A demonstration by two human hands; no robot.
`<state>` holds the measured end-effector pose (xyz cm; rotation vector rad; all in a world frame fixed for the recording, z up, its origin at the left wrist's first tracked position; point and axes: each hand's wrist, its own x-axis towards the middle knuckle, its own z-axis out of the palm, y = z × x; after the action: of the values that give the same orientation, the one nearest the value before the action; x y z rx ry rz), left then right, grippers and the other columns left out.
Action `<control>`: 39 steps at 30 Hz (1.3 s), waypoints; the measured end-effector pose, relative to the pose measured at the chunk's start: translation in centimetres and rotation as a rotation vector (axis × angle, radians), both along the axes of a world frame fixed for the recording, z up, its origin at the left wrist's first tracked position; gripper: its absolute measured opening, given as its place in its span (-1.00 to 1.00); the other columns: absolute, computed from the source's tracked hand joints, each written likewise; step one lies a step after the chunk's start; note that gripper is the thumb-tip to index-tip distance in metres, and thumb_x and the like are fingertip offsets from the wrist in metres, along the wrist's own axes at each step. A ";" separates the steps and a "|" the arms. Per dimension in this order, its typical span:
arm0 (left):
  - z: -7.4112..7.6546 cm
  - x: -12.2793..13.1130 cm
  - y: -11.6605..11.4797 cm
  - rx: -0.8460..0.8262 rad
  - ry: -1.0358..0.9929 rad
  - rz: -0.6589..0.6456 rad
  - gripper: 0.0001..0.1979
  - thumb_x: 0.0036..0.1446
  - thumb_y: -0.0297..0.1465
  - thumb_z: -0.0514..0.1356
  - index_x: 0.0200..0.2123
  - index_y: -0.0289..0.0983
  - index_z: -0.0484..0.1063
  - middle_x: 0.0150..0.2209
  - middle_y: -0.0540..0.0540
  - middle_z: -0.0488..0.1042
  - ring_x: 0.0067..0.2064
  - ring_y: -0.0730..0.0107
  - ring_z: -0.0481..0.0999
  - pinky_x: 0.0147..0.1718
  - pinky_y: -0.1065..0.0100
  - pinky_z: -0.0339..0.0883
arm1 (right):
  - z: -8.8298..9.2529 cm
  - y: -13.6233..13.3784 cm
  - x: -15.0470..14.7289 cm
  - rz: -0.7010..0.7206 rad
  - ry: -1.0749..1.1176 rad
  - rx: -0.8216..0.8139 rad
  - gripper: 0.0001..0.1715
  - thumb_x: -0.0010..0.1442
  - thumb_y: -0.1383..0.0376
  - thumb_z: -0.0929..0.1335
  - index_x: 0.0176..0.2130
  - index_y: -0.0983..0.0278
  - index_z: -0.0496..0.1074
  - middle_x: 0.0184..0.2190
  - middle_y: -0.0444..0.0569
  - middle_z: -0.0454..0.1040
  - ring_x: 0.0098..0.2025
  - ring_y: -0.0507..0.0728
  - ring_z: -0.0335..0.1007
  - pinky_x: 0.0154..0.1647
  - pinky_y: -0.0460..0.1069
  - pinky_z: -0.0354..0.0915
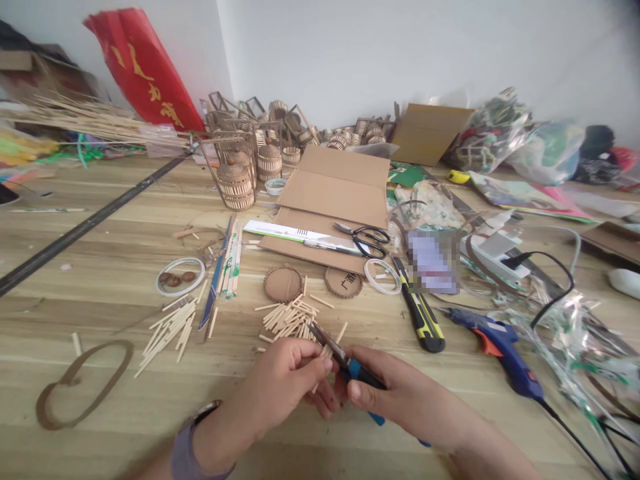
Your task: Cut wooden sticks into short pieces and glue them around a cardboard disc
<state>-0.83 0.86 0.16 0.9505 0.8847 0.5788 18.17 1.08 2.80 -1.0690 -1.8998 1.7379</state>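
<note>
My right hand is wrapped around blue-and-black-handled pliers, whose long metal jaws point up and left. Pinched in the fingers of my left hand is a thin wooden stick, which lies across the jaws; whether they grip it I cannot tell. Just beyond the jaw tips lies a loose pile of short wooden sticks. Behind that pile, two round cardboard discs with raised rims, a left one and a right one, rest on the wooden table.
Further sticks lie left, near a tape roll ringing brown beads. Black scissors rest on cardboard. A utility knife and blue glue gun with its cord lie right. Small stick-walled baskets stand behind.
</note>
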 end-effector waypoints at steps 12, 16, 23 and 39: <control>-0.1 0.0 0.1 0.010 0.016 -0.012 -0.52 -0.03 0.02 0.25 -0.46 -0.35 0.42 -0.56 -0.07 0.48 -0.53 0.42 0.47 -0.48 0.37 0.40 | -0.2 -0.1 0.1 0.036 0.036 -0.042 -0.46 0.18 -0.16 0.30 -0.27 0.28 0.38 -0.37 -0.11 0.39 -0.34 0.06 0.23 -0.31 -0.08 0.17; -0.1 0.0 0.1 0.006 0.021 -0.020 -0.51 -0.03 0.03 0.24 -0.46 -0.35 0.42 -0.57 -0.07 0.49 -0.54 0.43 0.47 -0.48 0.38 0.40 | -0.6 -0.2 0.2 0.008 -0.033 -0.019 -0.42 0.14 -0.18 0.31 -0.25 0.29 0.40 -0.36 -0.08 0.42 -0.32 0.09 0.26 -0.29 -0.05 0.19; -0.1 0.0 0.2 0.015 0.036 -0.026 -0.53 -0.01 0.00 0.24 -0.45 -0.34 0.40 -0.57 -0.06 0.49 -0.55 0.45 0.45 -0.50 0.40 0.38 | 0.1 -0.1 -0.2 0.007 0.011 -0.034 -0.57 0.17 -0.05 0.36 -0.25 0.27 0.40 -0.35 -0.12 0.43 -0.32 0.07 0.26 -0.28 -0.09 0.20; -0.3 -0.3 0.3 0.126 0.083 -0.069 -0.65 0.15 -0.14 0.13 -0.45 -0.33 0.40 -0.61 -0.01 0.43 -0.58 0.48 0.39 -0.53 0.44 0.30 | 0.2 -0.7 -0.9 -0.057 -0.488 0.190 -0.88 -0.01 0.45 0.27 -0.44 0.23 0.30 -0.49 -0.22 0.35 -0.44 0.02 0.20 -0.43 -0.12 0.11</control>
<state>-1.10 1.12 -0.14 1.1209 0.8935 0.5442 17.27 0.43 2.99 -1.5577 -2.2292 1.3121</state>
